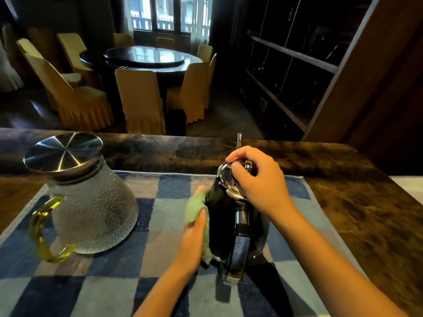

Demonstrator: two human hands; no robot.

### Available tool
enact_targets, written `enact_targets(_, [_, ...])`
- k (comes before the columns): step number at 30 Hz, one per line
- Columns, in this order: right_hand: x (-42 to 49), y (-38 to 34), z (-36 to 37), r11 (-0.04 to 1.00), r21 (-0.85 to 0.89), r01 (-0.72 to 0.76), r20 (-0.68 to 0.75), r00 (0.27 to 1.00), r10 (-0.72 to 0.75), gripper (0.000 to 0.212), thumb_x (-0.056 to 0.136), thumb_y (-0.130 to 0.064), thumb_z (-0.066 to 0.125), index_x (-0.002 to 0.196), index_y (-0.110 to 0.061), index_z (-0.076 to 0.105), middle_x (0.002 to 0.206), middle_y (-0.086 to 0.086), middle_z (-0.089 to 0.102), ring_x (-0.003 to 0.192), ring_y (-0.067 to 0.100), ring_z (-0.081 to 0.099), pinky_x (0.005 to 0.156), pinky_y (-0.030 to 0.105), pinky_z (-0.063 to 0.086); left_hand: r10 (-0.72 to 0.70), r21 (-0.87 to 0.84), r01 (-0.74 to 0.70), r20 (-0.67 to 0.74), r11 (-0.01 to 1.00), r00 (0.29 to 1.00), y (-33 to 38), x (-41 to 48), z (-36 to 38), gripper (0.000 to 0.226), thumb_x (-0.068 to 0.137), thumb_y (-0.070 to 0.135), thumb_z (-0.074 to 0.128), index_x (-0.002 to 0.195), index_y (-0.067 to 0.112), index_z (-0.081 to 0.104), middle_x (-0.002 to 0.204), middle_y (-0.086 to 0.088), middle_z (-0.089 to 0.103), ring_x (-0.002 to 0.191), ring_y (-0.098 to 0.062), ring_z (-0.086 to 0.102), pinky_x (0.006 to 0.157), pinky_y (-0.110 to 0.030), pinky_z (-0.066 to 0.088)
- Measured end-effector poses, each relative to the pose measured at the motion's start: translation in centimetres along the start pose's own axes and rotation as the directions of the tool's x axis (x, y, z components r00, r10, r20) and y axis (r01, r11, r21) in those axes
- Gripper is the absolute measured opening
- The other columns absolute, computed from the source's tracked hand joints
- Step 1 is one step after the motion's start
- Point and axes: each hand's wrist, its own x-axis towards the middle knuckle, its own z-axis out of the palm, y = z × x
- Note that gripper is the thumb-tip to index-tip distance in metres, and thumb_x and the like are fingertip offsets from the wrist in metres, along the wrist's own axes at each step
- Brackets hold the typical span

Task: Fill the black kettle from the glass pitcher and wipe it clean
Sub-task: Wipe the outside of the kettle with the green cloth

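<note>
The black kettle (pixel 223 227) stands upright on a blue checked towel (pixel 109 291), its handle pointing toward me and its thin spout away. My right hand (pixel 256 179) rests on top of it, fingers closed over the shiny metal lid (pixel 225 179). My left hand (pixel 193 239) presses a green cloth (pixel 194 208) flat against the kettle's left side. The glass pitcher (pixel 91 209), textured, with a steel lid and a yellow handle, stands upright on the towel to the left, apart from the kettle.
The towel lies on a dark marble counter (pixel 357 197) whose far edge runs across the middle of the view. Beyond it are a round dining table (pixel 146 57) with covered chairs and dark wooden shelving (pixel 297 65) at the right.
</note>
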Motion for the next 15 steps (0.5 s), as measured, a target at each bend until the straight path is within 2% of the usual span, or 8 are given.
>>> enact_targets(1, [0.0,0.0,0.0,1.0,-0.009,0.001,-0.003,1.0,-0.001,0.015,0.079,-0.027,0.051,0.085,-0.031,0.065,0.087,-0.016,0.065,0.085,0.005,0.06,0.076,0.037,0.052,0.028,-0.004,-0.028,0.015,1.0,0.999,0.5,-0.7,0.6,0.027,0.087,0.052,0.039,0.108,0.038,0.049,0.119,0.014,0.057,0.1,0.014,0.056,0.085,-0.007,0.043])
enact_targets(3, [-0.2,-0.1,-0.1,1.0,-0.031,0.0,-0.002,1.0,0.0,0.015,0.08,-0.028,0.051,0.086,-0.031,0.064,0.088,-0.017,0.064,0.087,0.005,0.059,0.077,0.038,0.052,0.123,0.031,-0.126,0.067,0.992,0.99,1.7,-0.8,1.7,0.058,0.071,0.08,0.042,0.116,0.043,0.045,0.129,0.014,0.052,0.114,0.007,0.051,0.097,-0.015,0.04])
enact_targets(4, [-0.2,-0.1,-0.1,0.999,-0.04,-0.001,0.002,1.0,0.001,0.015,0.08,-0.028,0.05,0.086,-0.031,0.064,0.089,-0.017,0.064,0.088,0.005,0.058,0.077,0.037,0.052,0.177,0.051,-0.182,0.088,0.982,0.98,2.4,-0.4,2.1,0.064,0.07,0.083,0.04,0.122,0.045,0.041,0.131,0.018,0.05,0.119,0.007,0.048,0.1,-0.015,0.037])
enact_targets(5, [-0.3,-0.2,-0.1,0.999,-0.048,-0.002,0.006,1.0,0.002,0.015,0.08,-0.029,0.05,0.086,-0.032,0.063,0.088,-0.017,0.064,0.088,0.005,0.058,0.078,0.037,0.051,0.203,0.044,-0.208,0.099,0.977,0.974,3.3,0.4,2.4,0.062,0.075,0.078,0.038,0.127,0.043,0.039,0.132,0.019,0.05,0.121,0.005,0.047,0.101,-0.015,0.037])
enact_targets(9, [-0.3,-0.4,-0.1,0.998,-0.065,-0.003,0.01,1.0,0.004,0.016,0.079,-0.03,0.049,0.086,-0.032,0.063,0.09,-0.015,0.064,0.09,0.006,0.058,0.078,0.034,0.051,0.221,0.085,-0.227,0.08,0.97,0.972,4.6,3.3,1.6,0.057,0.095,0.048,0.028,0.144,0.02,0.034,0.146,0.0,0.043,0.134,-0.011,0.041,0.113,-0.028,0.031])
enact_targets(12, [-0.2,-0.3,0.0,0.998,-0.07,0.002,0.013,1.0,-0.001,0.014,0.082,-0.026,0.051,0.087,-0.033,0.063,0.092,-0.015,0.064,0.092,0.007,0.058,0.079,0.036,0.051,0.112,0.036,-0.116,0.09,0.993,0.99,2.1,2.1,0.0,0.042,0.101,0.035,0.025,0.141,0.025,0.036,0.146,0.002,0.041,0.135,-0.012,0.04,0.111,-0.023,0.033])
enact_targets(14, [-0.2,-0.3,-0.1,0.998,-0.07,0.005,0.016,1.0,-0.004,0.014,0.083,-0.023,0.052,0.087,-0.032,0.062,0.092,-0.015,0.064,0.092,0.008,0.057,0.079,0.037,0.051,-0.027,0.01,0.027,0.034,1.0,0.999,-0.7,-0.2,0.0,0.047,0.092,0.051,0.031,0.126,0.025,0.051,0.135,-0.006,0.055,0.124,-0.019,0.052,0.103,-0.03,0.043])
enact_targets(15, [-0.2,-0.3,-0.1,0.997,-0.073,0.004,0.018,1.0,-0.003,0.014,0.084,-0.022,0.053,0.087,-0.032,0.061,0.091,-0.015,0.064,0.091,0.008,0.057,0.078,0.037,0.05,-0.074,0.011,0.074,0.025,0.997,0.997,-1.2,-1.5,0.5,0.063,0.083,0.062,0.037,0.126,0.019,0.053,0.132,-0.011,0.057,0.12,-0.021,0.056,0.102,-0.036,0.045])
